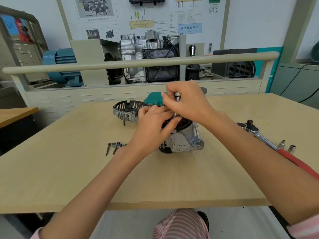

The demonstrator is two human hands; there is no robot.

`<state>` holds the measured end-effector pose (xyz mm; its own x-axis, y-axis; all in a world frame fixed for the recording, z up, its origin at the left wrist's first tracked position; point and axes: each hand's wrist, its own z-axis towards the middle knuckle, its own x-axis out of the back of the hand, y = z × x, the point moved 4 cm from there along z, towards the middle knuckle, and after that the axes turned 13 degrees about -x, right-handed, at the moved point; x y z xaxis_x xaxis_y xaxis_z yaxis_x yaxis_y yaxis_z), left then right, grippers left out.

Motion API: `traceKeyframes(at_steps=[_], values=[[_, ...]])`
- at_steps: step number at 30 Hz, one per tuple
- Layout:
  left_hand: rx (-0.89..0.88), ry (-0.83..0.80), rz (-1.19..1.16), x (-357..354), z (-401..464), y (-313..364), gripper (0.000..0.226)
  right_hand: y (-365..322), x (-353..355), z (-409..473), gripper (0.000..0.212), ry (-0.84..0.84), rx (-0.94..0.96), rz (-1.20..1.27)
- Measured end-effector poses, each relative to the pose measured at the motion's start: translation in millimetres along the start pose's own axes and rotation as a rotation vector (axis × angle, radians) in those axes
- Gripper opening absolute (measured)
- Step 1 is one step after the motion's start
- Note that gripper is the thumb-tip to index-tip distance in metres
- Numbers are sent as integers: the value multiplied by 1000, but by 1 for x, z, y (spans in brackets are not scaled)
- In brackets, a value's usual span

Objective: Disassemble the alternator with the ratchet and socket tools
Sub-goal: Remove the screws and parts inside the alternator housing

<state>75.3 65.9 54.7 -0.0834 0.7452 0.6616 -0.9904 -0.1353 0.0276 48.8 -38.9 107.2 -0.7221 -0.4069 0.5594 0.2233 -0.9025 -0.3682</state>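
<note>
My right hand (185, 100) held a narrow grip round the upright socket driver (176, 104); my left hand (153, 123) pinched its tip above the alternator (183, 140), mid-worktop (69, 178), ratchet (262, 137) lying right.

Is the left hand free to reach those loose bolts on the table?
Probably yes: the bolts lie uncovered beside the left forearm, nothing between. But the left hand is now steadying the alternator.

Wooden table (69, 178), wall diagrams (155, 18)
</note>
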Motion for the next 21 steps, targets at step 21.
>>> traceKeyframes(at_steps=[21], values=[[172, 84, -386, 7, 3, 2, 12, -13, 5, -6, 34, 1, 79, -72]])
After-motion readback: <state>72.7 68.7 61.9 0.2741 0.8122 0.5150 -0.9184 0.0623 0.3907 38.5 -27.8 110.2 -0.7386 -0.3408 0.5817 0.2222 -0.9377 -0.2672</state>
